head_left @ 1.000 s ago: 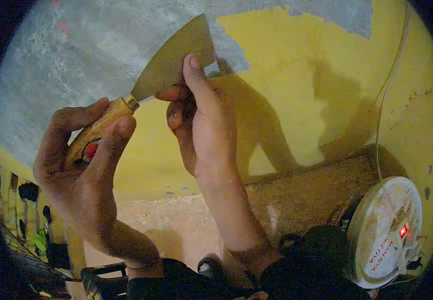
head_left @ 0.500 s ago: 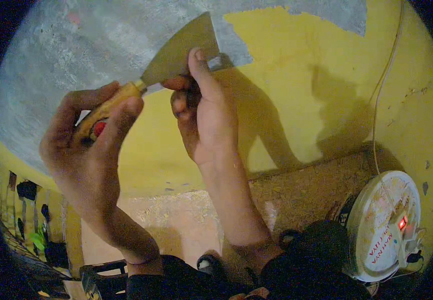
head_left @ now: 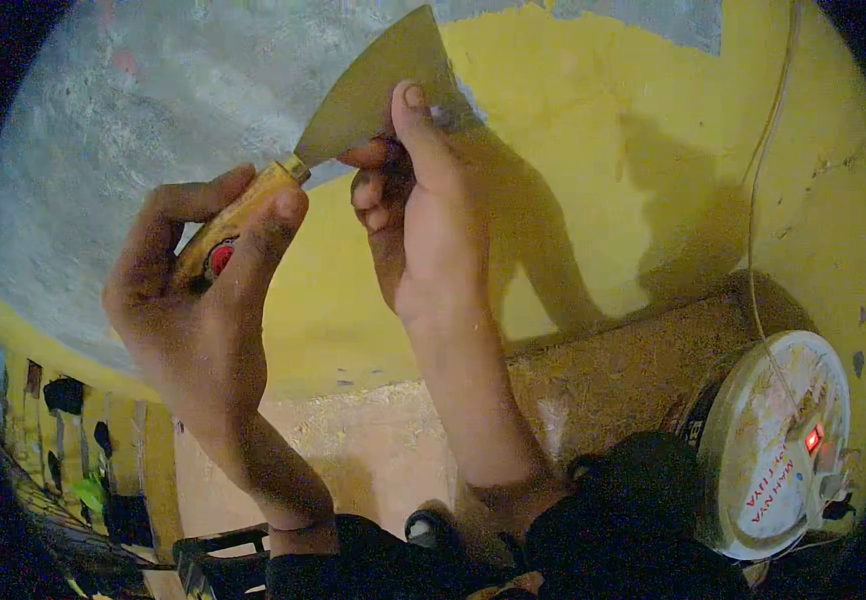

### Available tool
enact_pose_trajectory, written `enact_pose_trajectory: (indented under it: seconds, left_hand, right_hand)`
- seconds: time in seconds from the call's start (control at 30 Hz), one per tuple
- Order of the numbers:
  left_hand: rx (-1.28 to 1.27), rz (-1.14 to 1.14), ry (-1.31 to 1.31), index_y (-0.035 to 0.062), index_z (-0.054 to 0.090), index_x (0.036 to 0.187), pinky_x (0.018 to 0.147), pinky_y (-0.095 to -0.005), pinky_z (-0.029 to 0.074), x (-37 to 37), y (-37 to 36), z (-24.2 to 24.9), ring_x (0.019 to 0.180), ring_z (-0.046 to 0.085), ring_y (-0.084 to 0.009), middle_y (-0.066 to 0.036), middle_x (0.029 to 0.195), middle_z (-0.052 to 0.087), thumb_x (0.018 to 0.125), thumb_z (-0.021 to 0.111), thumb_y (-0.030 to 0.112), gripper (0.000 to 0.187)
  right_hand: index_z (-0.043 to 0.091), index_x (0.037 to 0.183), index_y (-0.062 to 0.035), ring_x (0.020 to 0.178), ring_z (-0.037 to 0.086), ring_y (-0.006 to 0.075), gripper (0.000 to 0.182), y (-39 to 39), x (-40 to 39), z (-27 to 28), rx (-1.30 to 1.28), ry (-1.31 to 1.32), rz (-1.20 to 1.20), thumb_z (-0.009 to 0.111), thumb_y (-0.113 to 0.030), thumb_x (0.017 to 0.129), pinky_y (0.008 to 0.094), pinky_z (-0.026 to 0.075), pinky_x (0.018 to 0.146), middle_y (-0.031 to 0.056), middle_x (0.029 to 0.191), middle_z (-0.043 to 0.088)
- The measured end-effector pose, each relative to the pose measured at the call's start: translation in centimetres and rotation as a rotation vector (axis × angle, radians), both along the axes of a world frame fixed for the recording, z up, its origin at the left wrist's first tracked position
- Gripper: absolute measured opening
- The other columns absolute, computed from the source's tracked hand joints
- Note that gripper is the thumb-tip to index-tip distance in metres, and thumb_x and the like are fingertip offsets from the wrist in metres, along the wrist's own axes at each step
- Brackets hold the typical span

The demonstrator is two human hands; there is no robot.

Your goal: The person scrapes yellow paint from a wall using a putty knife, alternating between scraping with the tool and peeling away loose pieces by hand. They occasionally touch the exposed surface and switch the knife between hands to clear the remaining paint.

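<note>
A putty knife (head_left: 368,95) with a wide flat blade and a wooden handle bearing a red mark is raised in front of the wall. My left hand (head_left: 198,310) is closed round its handle, the thumb lying along the wood near the metal collar. At the blade, my right hand (head_left: 438,215) pinches the right-hand edge, thumb on the near face and fingertips partly hidden behind. The blade points up and to the right. Behind both hands is a wall with a grey coated area (head_left: 183,90) and bare yellow paint (head_left: 593,130).
A round white bucket lid (head_left: 778,450) with red lettering sits at the right, with a lit red switch (head_left: 814,439) on it. A thin cable (head_left: 753,230) runs down the wall. A dark plastic stool or crate (head_left: 223,560) stands lower left. A brown ledge (head_left: 603,350) borders the wall.
Both hands and the putty knife have shifted slightly right in view; the blade sits a little higher. The right thumb remains on the blade. The background has also shifted a little.
</note>
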State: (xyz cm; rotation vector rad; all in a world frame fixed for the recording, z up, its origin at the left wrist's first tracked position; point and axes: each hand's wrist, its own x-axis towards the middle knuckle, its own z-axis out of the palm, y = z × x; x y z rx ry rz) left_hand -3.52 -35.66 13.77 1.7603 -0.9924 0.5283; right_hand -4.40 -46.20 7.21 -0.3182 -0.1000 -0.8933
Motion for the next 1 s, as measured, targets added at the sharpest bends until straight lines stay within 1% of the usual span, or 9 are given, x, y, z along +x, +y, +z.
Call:
enact_pose_trajectory:
  seconds: [0.1, 0.13, 0.3, 0.5, 0.6, 0.67, 0.8, 0.87, 1.0]
  left_hand:
    - [0.000, 0.033, -0.019, -0.0011, 0.061, 0.081, 0.070, -0.0237, 0.048, 0.2, 1.6, 0.7, 0.079, 0.059, -0.0140, -0.012, 0.087, 0.065, 0.069, 0.074, 0.006, 0.019]
    - [-0.006, 0.015, -0.059, -0.0012, 0.061, 0.081, 0.069, -0.0236, 0.048, 0.4, 1.8, 0.9, 0.079, 0.059, -0.0141, -0.012, 0.087, 0.064, 0.069, 0.074, 0.006, 0.019]
    - [-0.043, -0.079, -0.012, -0.0014, 0.060, 0.081, 0.071, -0.0254, 0.049, 0.3, 0.2, -0.6, 0.079, 0.060, -0.0159, -0.014, 0.090, 0.064, 0.069, 0.074, 0.005, 0.020]
    - [-0.004, 0.001, -0.053, -0.0017, 0.060, 0.082, 0.072, -0.0255, 0.049, 0.1, 1.4, 0.5, 0.079, 0.060, -0.0158, -0.014, 0.090, 0.064, 0.069, 0.074, 0.005, 0.020]
    - [0.040, 0.057, -0.073, -0.0019, 0.060, 0.082, 0.070, -0.0241, 0.049, 0.3, 0.7, 0.0, 0.079, 0.060, -0.0154, -0.014, 0.089, 0.064, 0.069, 0.074, 0.005, 0.020]
    - [-0.016, 0.107, 0.015, -0.0017, 0.061, 0.081, 0.068, -0.0236, 0.049, -0.5, -0.2, -0.7, 0.077, 0.060, -0.0152, -0.013, 0.088, 0.064, 0.070, 0.074, 0.006, 0.019]
    - [0.018, 0.043, -0.075, -0.0020, 0.061, 0.081, 0.068, -0.0233, 0.049, -0.1, 1.0, -0.1, 0.076, 0.060, -0.0142, -0.013, 0.088, 0.065, 0.069, 0.074, 0.006, 0.020]
    - [-0.006, 0.012, -0.050, -0.0020, 0.061, 0.082, 0.068, -0.0230, 0.048, 0.4, 1.6, 0.3, 0.076, 0.060, -0.0136, -0.012, 0.087, 0.065, 0.069, 0.074, 0.006, 0.020]
    - [0.008, 0.045, -0.047, -0.0014, 0.062, 0.083, 0.066, -0.0216, 0.047, 0.9, -0.4, -0.7, 0.076, 0.059, -0.0123, -0.011, 0.086, 0.065, 0.070, 0.074, 0.007, 0.020]
  right_hand:
    - [0.055, 0.077, -0.0115, 0.043, 0.046, 0.0072, 0.029, 1.0, 0.3, 0.4, -0.027, 0.078, 0.018, 0.059, -0.039, 0.084, 0.0183, 0.033, 0.038, 0.0036, 0.062, 0.058]
    - [0.055, 0.076, -0.0106, 0.043, 0.047, 0.0070, 0.030, 1.3, 0.7, 0.0, -0.074, 0.000, 0.109, 0.059, -0.040, 0.083, 0.0186, 0.033, 0.038, 0.0036, 0.062, 0.058]
    - [0.054, 0.072, -0.0085, 0.044, 0.047, 0.0067, 0.035, 0.1, -0.2, -0.1, -0.001, 0.043, -0.010, 0.059, -0.041, 0.083, 0.0186, 0.034, 0.038, 0.0034, 0.061, 0.057]
    - [0.055, 0.073, -0.0084, 0.045, 0.048, 0.0079, 0.034, 1.8, 0.3, 0.2, -0.039, 0.021, 0.072, 0.058, -0.041, 0.083, 0.0188, 0.035, 0.040, 0.0039, 0.060, 0.057]
    - [0.055, 0.073, -0.0085, 0.044, 0.049, 0.0080, 0.034, 0.2, -0.2, -0.1, -0.011, 0.036, 0.018, 0.058, -0.040, 0.084, 0.0189, 0.035, 0.040, 0.0049, 0.061, 0.058]
    - [0.055, 0.072, -0.0088, 0.044, 0.049, 0.0081, 0.033, -0.1, -0.2, -0.3, 0.000, 0.031, 0.010, 0.058, -0.039, 0.084, 0.0192, 0.035, 0.039, 0.0050, 0.061, 0.058]
    - [0.055, 0.072, -0.0094, 0.044, 0.048, 0.0078, 0.033, 1.0, 0.2, -0.1, 0.005, 0.064, -0.020, 0.058, -0.040, 0.084, 0.0191, 0.035, 0.040, 0.0042, 0.061, 0.058]
    - [0.055, 0.071, -0.0103, 0.045, 0.049, 0.0076, 0.033, 1.9, 0.5, 0.1, -0.059, 0.015, 0.076, 0.057, -0.041, 0.084, 0.0193, 0.035, 0.040, 0.0034, 0.060, 0.057]
    - [0.055, 0.072, -0.0114, 0.044, 0.047, 0.0072, 0.032, -0.5, 0.3, -0.4, -0.010, 0.058, -0.040, 0.058, -0.041, 0.083, 0.0201, 0.036, 0.039, 0.0024, 0.061, 0.056]
